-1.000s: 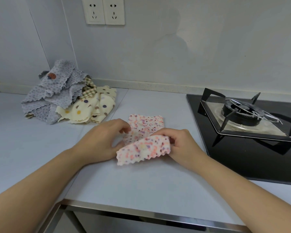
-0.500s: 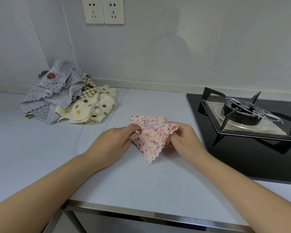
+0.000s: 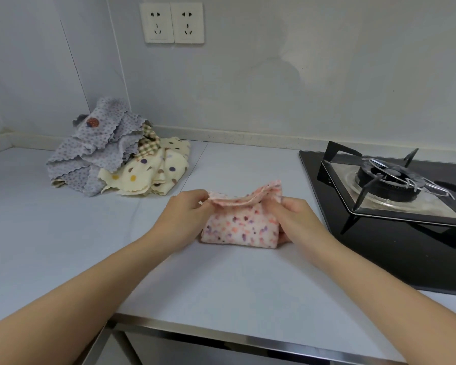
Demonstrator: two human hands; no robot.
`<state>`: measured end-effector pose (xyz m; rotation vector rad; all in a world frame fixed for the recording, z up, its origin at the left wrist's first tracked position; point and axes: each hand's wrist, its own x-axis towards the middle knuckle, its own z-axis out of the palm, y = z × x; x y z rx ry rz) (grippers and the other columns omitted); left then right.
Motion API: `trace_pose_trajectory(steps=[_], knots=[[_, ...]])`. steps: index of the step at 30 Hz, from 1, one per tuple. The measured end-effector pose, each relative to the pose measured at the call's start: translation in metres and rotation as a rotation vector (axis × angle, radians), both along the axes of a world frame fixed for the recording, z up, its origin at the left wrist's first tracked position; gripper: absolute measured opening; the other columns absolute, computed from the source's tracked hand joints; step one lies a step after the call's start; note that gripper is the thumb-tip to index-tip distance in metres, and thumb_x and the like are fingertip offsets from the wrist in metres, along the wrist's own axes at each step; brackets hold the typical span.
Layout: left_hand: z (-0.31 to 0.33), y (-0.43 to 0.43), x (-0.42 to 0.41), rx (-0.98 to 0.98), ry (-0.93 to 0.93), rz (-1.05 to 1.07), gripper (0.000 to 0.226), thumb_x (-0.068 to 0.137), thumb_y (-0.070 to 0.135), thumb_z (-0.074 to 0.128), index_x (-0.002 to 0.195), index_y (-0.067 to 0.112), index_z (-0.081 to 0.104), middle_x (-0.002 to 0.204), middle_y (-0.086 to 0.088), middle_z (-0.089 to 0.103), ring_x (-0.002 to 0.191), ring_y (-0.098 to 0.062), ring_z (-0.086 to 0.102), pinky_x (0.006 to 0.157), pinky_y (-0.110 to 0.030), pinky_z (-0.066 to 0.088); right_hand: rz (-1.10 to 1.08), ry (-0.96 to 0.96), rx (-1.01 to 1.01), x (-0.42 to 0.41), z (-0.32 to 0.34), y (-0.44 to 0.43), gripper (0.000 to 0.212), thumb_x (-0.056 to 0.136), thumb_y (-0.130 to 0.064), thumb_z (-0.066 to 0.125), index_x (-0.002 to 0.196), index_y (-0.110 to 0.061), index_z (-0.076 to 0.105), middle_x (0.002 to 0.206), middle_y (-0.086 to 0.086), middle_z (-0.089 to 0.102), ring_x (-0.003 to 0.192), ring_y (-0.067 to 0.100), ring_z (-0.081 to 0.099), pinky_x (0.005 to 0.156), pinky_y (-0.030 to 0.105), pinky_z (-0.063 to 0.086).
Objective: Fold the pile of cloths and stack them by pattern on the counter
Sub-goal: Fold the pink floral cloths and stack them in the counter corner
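The hob [image 3: 379,259] runs off the right edge, so its far side is out of view. Both forearms leave the picture at the bottom. The pink spotted cloth [image 3: 241,229] hides the fingertips of the right hand [image 3: 300,219] and part of those of the left hand [image 3: 184,219]. In the pile, the checked cloth [image 3: 149,147] shows only a scrap from under the grey cloth [image 3: 100,151], which also covers part of the cream cloth [image 3: 153,172]. How many cloths lie there cannot be told.
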<state>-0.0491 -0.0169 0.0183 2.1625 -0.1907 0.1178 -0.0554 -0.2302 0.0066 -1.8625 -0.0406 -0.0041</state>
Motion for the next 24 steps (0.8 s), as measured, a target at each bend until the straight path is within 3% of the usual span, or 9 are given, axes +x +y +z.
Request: trace_pose_trajectory(steps=[3,5,8,11,14,18,21,24], knots=[[0.002,-0.007,-0.001,0.033,0.158,0.048,0.023,0.093,0.024,0.046,0.082,0.009,0.059,0.066,-0.007,0.058,0.047,-0.022,0.056,0.049,-0.026,0.046,-0.038,-0.022,-0.113,0.003,0.001,0.003,0.062,0.079,-0.05,0.054,0.09,0.011,0.052,0.08,0.029,0.06,0.067,0.025,0.057,0.065,0.034,0.04],[0.006,-0.011,-0.005,0.061,0.217,0.063,0.021,0.094,0.027,0.043,0.086,0.012,0.056,0.073,-0.007,0.062,0.044,-0.02,0.06,0.046,-0.023,0.046,-0.058,-0.076,-0.198,0.005,0.0,0.003,0.048,0.087,-0.038,0.056,0.078,0.008,0.05,0.064,0.012,0.049,0.061,0.016,0.047,0.06,0.029,0.033],[0.01,-0.015,-0.009,0.13,0.222,0.092,0.022,0.091,0.036,0.047,0.093,0.015,0.053,0.085,-0.005,0.063,0.059,-0.02,0.065,0.061,-0.032,0.054,-0.088,-0.165,-0.328,0.005,0.0,0.004,0.039,0.092,-0.028,0.056,0.065,-0.001,0.045,0.052,-0.002,0.036,0.046,0.011,0.033,0.05,0.027,0.025],[0.01,-0.016,-0.012,0.128,0.217,0.087,0.029,0.091,0.033,0.045,0.074,0.01,0.047,0.075,-0.005,0.06,0.058,-0.025,0.064,0.064,-0.037,0.054,-0.088,-0.204,-0.407,0.006,-0.002,0.004,0.042,0.09,-0.027,0.058,0.058,-0.012,0.036,0.044,-0.008,0.029,0.044,0.011,0.025,0.046,0.026,0.02],[0.009,-0.013,-0.011,0.093,0.237,0.091,0.025,0.091,0.022,0.045,0.069,0.012,0.042,0.069,-0.012,0.058,0.058,-0.031,0.066,0.064,-0.04,0.056,-0.056,-0.175,-0.476,0.009,-0.001,0.004,0.042,0.091,-0.027,0.058,0.059,-0.015,0.032,0.047,-0.004,0.029,0.045,0.014,0.024,0.046,0.027,0.018],[0.011,-0.011,-0.01,0.216,0.261,0.094,0.012,0.092,0.02,0.046,0.095,0.009,0.05,0.082,-0.014,0.068,0.058,-0.024,0.065,0.067,-0.037,0.057,-0.049,-0.16,-0.626,0.014,0.002,0.01,0.045,0.088,-0.026,0.057,0.057,-0.018,0.026,0.05,-0.002,0.028,0.05,0.017,0.026,0.051,0.03,0.02],[0.012,-0.01,-0.013,0.333,0.251,0.053,0.011,0.091,0.017,0.047,0.101,0.017,0.042,0.077,-0.009,0.067,0.05,-0.019,0.064,0.05,-0.026,0.05,-0.056,-0.15,-0.769,0.017,0.005,0.017,0.035,0.087,-0.032,0.058,0.063,-0.017,0.038,0.057,-0.001,0.04,0.057,0.02,0.039,0.052,0.03,0.028],[0.008,-0.012,-0.018,0.482,0.113,0.06,0.018,0.088,0.013,0.049,0.103,0.013,0.038,0.076,-0.008,0.061,0.058,-0.023,0.059,0.057,-0.038,0.051,-0.07,-0.176,-0.855,0.017,0.006,0.021,0.029,0.087,-0.036,0.058,0.069,-0.016,0.046,0.062,0.0,0.047,0.062,0.022,0.045,0.053,0.029,0.03]])
